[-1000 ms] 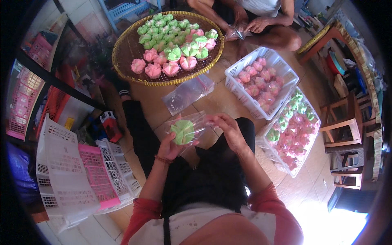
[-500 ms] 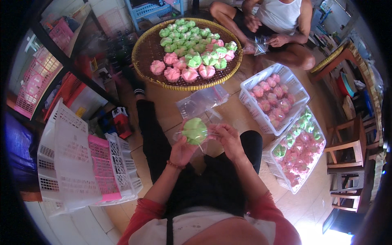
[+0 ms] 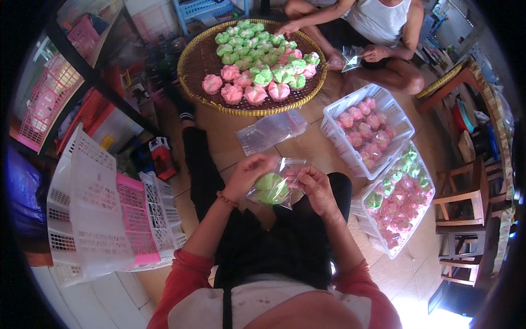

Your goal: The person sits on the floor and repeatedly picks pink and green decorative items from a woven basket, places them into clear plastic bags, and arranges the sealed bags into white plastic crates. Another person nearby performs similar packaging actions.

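Note:
A clear plastic bag (image 3: 294,164) hangs between my hands in front of my lap. Inside it sits a round green steamed cake (image 3: 271,189), seen through the film. My left hand (image 3: 253,174) is closed on the bag's upper left edge. At the other side, my right hand (image 3: 318,192) pinches the bag's right edge between thumb and fingers. On the floor just beyond lies a pile of flat clear bags (image 3: 273,131). Farther off, a round woven tray (image 3: 192,90) carries several loose green and pink cakes with split, petal-like tops.
Two white plastic crates on the right, one behind (image 3: 335,129) and one nearer (image 3: 378,233), hold bagged cakes. A co-worker's hand (image 3: 287,28) reaches over the tray; their other hand (image 3: 375,53) is by a clear bag. Crates (image 3: 101,219) stand at left, wooden stools (image 3: 463,200) at right.
The green cake, earlier resting on my left hand, is now down inside the bag. My left hand has moved up to the bag's edge. The co-worker's arm has stretched to the tray.

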Motion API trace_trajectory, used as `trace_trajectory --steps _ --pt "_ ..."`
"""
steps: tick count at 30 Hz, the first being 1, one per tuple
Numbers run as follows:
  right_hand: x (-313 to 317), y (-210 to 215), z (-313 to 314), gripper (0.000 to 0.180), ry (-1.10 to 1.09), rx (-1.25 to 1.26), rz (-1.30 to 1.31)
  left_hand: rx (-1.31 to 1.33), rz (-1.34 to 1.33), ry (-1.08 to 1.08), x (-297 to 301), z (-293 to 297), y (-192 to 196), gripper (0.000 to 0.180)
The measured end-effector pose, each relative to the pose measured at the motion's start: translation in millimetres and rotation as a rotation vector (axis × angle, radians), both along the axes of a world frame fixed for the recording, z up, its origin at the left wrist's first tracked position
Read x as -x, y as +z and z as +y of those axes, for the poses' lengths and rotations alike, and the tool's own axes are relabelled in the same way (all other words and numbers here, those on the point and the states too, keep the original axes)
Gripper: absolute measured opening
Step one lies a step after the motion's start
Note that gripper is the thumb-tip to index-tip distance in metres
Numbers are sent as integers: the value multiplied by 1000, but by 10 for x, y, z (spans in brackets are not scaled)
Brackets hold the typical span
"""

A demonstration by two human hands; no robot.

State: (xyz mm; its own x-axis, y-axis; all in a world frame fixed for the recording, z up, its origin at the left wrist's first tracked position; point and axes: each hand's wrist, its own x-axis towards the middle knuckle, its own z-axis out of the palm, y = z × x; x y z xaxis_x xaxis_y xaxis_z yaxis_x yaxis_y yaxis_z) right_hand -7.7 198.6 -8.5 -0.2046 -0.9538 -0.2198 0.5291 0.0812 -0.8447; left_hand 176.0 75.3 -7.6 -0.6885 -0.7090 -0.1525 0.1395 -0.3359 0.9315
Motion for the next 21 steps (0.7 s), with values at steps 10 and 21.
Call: trace_trajectory --steps 10,21 --pt "193 -89 155 21 27 59 -224 -2 83 228 73 335 -100 10" --pt "112 -43 -159 22 686 -252 -65 540 -309 -91 -150 399 -192 15"
